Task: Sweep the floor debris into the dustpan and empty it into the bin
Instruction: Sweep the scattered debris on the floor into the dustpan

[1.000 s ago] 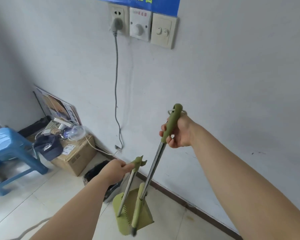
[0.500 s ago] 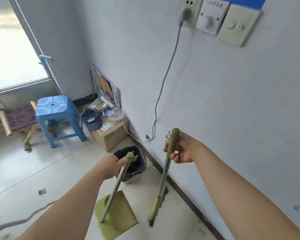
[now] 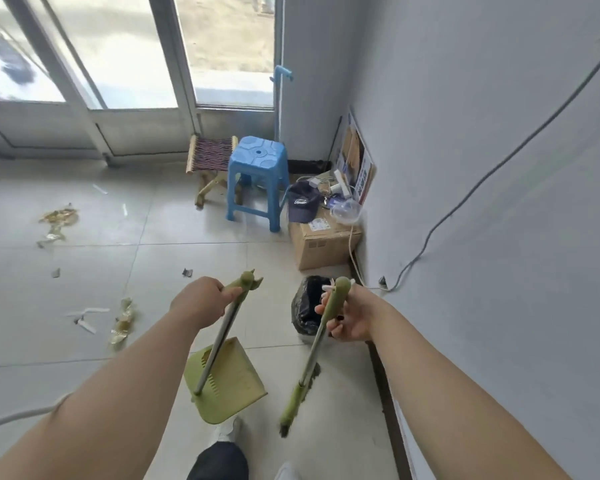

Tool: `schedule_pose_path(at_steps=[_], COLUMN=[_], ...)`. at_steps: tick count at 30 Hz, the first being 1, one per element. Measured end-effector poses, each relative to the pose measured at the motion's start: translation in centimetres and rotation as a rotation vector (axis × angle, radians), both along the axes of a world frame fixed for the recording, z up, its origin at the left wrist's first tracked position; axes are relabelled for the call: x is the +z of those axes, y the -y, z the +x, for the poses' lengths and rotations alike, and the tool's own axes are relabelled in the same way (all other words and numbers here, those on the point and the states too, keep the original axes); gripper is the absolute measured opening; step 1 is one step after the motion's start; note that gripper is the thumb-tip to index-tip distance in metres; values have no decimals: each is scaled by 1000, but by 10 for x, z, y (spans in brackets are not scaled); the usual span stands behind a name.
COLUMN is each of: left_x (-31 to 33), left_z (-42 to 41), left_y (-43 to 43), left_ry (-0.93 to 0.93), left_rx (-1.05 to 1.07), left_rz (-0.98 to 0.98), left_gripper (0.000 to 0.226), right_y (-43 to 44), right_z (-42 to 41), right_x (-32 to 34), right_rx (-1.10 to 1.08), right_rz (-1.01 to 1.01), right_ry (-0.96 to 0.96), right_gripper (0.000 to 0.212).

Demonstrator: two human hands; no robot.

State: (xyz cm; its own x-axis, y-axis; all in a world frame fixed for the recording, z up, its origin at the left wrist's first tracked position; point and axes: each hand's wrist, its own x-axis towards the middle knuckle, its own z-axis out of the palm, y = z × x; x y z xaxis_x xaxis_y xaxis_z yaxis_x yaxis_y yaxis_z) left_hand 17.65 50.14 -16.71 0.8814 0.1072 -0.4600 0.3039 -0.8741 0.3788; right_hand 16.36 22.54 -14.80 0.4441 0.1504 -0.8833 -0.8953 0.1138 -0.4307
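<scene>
- Plainly the sweeping has not begun — the left hand (image 3: 201, 301) is closed round the top of the dustpan's handle, and the dustpan (image 3: 227, 379) hangs empty just above the floor (image 3: 84, 344), in front of the person's feet.
- The right hand (image 3: 352, 318) holds the broom (image 3: 310, 358) near its green grip; the fingers (image 3: 336, 329) curl round it loosely, and the bristle end sits low by the wall.
- Debris (image 3: 122, 323) lies scattered to the left: gold wrappers, paper strips, small scraps, with another patch further off.
- The bin (image 3: 307, 306), lined with a black bag, stands near the wall, just behind the broom handle.
- Next, by my judgement, both tools must be carried left to the litter, the dustpan's lip set flat on the tiles, and the broom drawn toward it.
- Writing — the dark cap (image 3: 303, 202) on the cardboard box (image 3: 323, 244) bears a white script logo, too small to read; the box label and the poster are likewise illegible.
</scene>
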Motion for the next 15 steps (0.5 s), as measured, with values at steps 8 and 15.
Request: schedule_pose_path(at_steps=[8, 15], left_x=[14, 15], left_z=[-30, -28], left_y=[-76, -139], left_ry=[76, 117], left_rx=[292, 466], left_rz=[70, 73], left_gripper=[55, 57], right_y=[-75, -143], right_z=[36, 69], right_x=[-19, -12], right_rx=[184, 230], right_rz=[26, -87], right_ry=[-45, -90], right_gripper=[25, 45])
